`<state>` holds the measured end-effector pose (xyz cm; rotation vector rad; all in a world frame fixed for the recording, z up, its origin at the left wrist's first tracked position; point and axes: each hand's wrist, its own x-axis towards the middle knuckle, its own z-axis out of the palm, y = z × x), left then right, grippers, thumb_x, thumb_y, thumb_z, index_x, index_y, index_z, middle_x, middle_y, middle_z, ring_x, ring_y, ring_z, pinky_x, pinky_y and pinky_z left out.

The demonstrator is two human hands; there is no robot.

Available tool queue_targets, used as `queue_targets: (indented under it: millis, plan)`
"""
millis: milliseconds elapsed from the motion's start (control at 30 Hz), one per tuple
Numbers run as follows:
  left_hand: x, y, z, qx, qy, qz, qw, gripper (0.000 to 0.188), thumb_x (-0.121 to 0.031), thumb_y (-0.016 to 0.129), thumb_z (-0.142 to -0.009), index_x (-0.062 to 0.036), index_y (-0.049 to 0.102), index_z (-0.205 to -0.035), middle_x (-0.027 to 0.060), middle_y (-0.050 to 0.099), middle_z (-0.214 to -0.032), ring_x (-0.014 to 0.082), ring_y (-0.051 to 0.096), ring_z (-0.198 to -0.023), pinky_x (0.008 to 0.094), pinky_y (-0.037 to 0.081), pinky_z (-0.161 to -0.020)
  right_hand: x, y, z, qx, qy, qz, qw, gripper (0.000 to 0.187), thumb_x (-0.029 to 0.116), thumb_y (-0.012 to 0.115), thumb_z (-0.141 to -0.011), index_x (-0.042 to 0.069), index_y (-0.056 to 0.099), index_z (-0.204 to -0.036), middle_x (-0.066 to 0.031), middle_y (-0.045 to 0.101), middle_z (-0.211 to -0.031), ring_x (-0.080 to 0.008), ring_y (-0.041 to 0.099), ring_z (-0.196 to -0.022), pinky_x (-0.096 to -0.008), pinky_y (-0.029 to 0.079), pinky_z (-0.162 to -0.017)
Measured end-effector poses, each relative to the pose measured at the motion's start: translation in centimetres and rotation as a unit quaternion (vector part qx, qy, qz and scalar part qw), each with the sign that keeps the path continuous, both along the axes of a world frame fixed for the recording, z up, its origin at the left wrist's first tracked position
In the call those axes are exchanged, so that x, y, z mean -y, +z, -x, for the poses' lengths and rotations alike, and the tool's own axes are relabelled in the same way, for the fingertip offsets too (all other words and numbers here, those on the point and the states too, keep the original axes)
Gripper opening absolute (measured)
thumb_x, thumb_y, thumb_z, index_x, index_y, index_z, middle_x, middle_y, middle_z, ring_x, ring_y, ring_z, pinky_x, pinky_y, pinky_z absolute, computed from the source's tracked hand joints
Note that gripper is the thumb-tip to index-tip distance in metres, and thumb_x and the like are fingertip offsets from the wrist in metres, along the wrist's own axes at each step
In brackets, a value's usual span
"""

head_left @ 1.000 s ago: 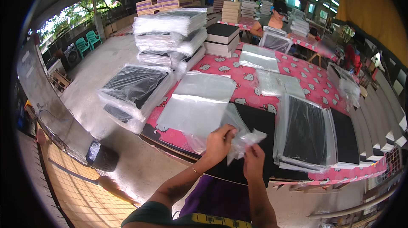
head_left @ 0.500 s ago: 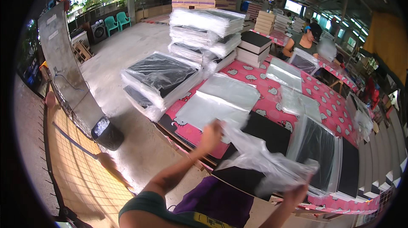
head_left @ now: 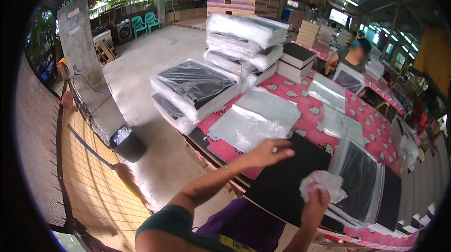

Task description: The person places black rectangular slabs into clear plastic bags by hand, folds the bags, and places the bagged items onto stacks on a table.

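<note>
My right hand [head_left: 315, 205] is closed on a crumpled sheet of clear plastic [head_left: 331, 184], held over the right part of a black board [head_left: 282, 177]. With its fingers stretched out and nothing in them, my left hand [head_left: 270, 152] hovers above the far left part of that board. Beyond the left hand lie flat clear plastic bags [head_left: 253, 116] on the pink patterned tablecloth [head_left: 282, 87]. Right beside the black board rests a plastic-wrapped black panel [head_left: 359, 177].
Plastic-wrapped panels [head_left: 192, 85] are stacked at the table's left edge, with a taller wrapped stack [head_left: 244, 31] behind. A black bin [head_left: 128, 146] and a broom [head_left: 124, 179] stand on the left. Grey-edged boards [head_left: 413, 191] line the right. Across the table a person [head_left: 350, 59] handles a panel.
The plastic was stretched between both hands; now it is bunched in my right hand alone. My left hand has let go and moved right over the black board. The whole view has shifted slightly.
</note>
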<state>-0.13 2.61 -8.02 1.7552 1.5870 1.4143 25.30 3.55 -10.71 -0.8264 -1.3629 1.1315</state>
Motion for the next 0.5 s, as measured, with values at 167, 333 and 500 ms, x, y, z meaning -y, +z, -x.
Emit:
queue_targets:
  millis: [167,333,500]
  plan:
    - [2.6,0.7,-7.3,0.11,-0.017,-0.032,0.993,0.024,-0.021,0.061,-0.091,0.0013,0.059,-0.082,0.0053,0.055,-0.063,0.0068,0.049,-0.062,0.0294,0.042,-0.055,0.6,0.6,3.7,-0.237,0.113,0.077,0.962,0.019,0.01,0.065,-0.086,0.0,0.058,-0.1,-0.0076,0.063,-0.099,-0.0136,0.06,-0.089,-0.029,0.048,-0.081]
    - [3.4,1.2,-7.7,0.034,0.06,-0.174,0.982,0.012,-0.012,0.061,-0.088,0.0,0.06,-0.084,0.0129,0.059,-0.069,0.0252,0.058,-0.061,0.032,0.045,-0.057,2.2,1.8,4.0,-0.332,0.161,0.052,0.928,0.027,0.02,0.069,-0.085,0.001,0.056,-0.098,-0.0081,0.062,-0.103,-0.0165,0.061,-0.094,-0.0309,0.049,-0.085]
    - [2.6,0.7,-3.2,0.059,0.192,-0.148,0.968,0.012,-0.009,0.057,-0.091,0.0012,0.059,-0.086,0.0143,0.06,-0.07,0.0221,0.059,-0.062,0.0326,0.046,-0.058,3.4,1.2,2.4,-0.423,0.158,0.063,0.89,0.044,0.033,0.07,-0.083,0.002,0.052,-0.108,-0.0079,0.061,-0.104,-0.0195,0.061,-0.097,-0.0348,0.048,-0.091]
